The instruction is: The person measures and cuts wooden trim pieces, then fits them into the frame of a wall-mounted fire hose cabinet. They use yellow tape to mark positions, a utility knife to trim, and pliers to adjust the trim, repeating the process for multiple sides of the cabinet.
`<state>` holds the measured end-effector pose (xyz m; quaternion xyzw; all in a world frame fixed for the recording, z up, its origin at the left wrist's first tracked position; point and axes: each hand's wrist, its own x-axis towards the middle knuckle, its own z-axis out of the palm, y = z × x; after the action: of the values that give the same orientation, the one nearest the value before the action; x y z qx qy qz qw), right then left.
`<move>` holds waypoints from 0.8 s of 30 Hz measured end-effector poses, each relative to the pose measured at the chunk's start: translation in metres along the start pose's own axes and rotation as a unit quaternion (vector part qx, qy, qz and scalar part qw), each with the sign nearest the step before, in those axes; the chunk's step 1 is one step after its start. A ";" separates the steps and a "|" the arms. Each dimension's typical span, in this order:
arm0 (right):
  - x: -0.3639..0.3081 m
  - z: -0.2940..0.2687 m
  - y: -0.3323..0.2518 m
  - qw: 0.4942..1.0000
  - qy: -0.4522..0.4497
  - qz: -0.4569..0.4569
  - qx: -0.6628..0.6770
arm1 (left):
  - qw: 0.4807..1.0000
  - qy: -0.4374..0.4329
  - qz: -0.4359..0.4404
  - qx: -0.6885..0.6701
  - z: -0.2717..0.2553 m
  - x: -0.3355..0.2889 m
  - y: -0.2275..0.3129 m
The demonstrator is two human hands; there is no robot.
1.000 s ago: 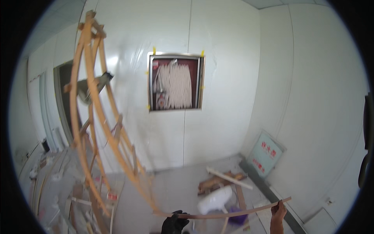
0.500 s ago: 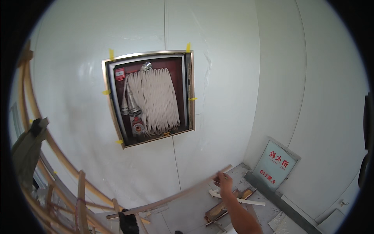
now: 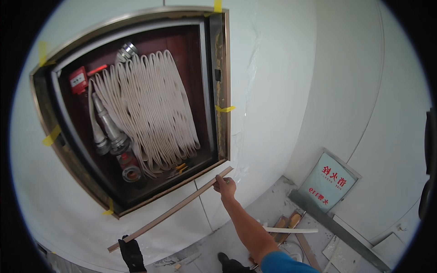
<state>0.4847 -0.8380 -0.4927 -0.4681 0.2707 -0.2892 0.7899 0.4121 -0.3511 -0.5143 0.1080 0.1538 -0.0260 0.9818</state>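
My left hand, in a black glove, grips a long thin bronze metal trim strip near its lower left end. My bare right hand pinches the same strip near its upper right end. The strip slants up to the right, just below the bottom edge of a recessed fire hose cabinet and apart from it. Inside the cabinet hangs a folded white fire hose, with a metal nozzle and a red valve beside it. Yellow tape pieces stick to the bronze frame.
A glass door panel with red lettering leans against the wall at right. On the floor nearby lie a white strip, wooden pieces and a broken board. A dark shoe shows at the bottom.
Both hands have raised the strip from near the floor to just under the cabinet. The view has come closer to the cabinet, and the wooden ladder-like frame at left has left the picture.
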 end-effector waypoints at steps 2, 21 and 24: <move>0.028 0.014 0.009 1.000 0.006 0.009 -0.026 | 0.998 -0.034 -0.039 -0.045 0.009 0.033 -0.006; 0.081 0.032 0.026 0.992 0.016 0.063 -0.111 | 0.887 0.059 0.106 0.445 -0.013 0.152 0.008; 0.080 0.033 0.019 0.993 0.025 0.062 -0.101 | 0.923 0.002 0.031 0.383 0.003 0.151 0.005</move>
<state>0.5665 -0.8679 -0.5082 -0.5203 0.3467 -0.2220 0.7482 0.5573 -0.3495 -0.5574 0.4802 0.1304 -0.0520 0.8659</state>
